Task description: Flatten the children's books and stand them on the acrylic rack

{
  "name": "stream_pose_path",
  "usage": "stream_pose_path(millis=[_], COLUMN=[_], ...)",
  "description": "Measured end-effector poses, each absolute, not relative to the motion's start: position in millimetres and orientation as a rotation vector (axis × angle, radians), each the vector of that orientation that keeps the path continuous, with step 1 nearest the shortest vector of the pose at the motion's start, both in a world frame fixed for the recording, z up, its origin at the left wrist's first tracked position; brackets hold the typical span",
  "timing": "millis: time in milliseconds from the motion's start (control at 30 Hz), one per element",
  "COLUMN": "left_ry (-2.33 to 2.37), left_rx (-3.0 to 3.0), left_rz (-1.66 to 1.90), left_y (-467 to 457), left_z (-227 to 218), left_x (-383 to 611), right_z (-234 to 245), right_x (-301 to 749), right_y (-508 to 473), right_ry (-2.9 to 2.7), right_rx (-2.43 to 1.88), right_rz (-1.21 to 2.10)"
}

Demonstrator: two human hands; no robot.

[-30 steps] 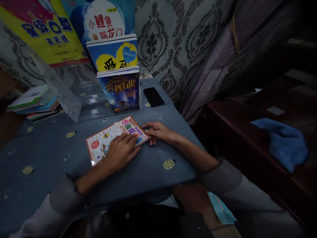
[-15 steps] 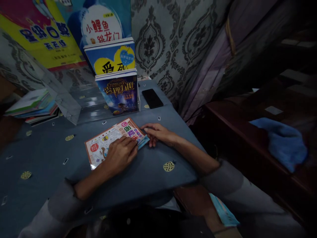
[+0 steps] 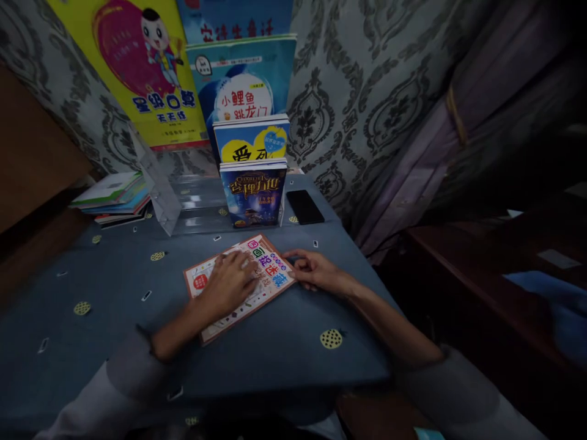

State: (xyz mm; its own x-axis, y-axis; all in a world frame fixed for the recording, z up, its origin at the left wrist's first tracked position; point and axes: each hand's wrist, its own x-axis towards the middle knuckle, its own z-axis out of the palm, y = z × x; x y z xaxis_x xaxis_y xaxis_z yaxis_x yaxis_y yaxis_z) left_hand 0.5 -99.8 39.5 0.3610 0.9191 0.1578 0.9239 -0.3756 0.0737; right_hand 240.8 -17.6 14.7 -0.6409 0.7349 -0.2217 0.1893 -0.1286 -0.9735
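The bare left hand (image 3: 232, 284) is resting, fingers spread, on a thin orange-bordered paper book (image 3: 271, 286) lying on a blue pineapple-print tablecloth (image 3: 270, 366). The bare right hand (image 3: 318, 274) is touching its right corner; whether it is pinching, I cannot tell. Beyond, a black rectangular phone (image 3: 305, 206) is lying beside a clear plastic rack (image 3: 158, 195).

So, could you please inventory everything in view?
tablecloth: 1, blue-grey, centre
activity book: 1, orange-bordered, on tablecloth
rack: 1, transparent, back of tablecloth
upright books: at least five, yellow, teal, blue, at rack
book pile: 1, multicoloured, left of rack
phone: 1, black, right of rack
wallpaper: 1, patterned grey, behind
curtain: 1, purplish, right of wallpaper
furniture: 1, dark red, right
cloth: 1, blue, on furniture
panel: 1, brown, left edge
unclear item: 1, pale blue, bottom edge
sleeves: 2, grey, foreground
left hand: 1, bare, on activity book
right hand: 1, bare, at activity book's corner
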Motion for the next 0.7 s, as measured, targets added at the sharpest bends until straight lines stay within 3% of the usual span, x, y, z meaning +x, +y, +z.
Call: stream_pose_path(millis=[300,700], left_ry=[-2.006,-2.124], left_rx=[-2.429,-2.377], left_rz=[-0.019,-0.065], left_y=[-98,-94], left_z=[54,48], left_x=[-19,-12], right_z=[-3,-18], right_x=[232,201], right_y=[9,69], right_ry=[-1.597,-1.620], right_rx=[-1.135,-1.227], right_rz=[1.439,1.045])
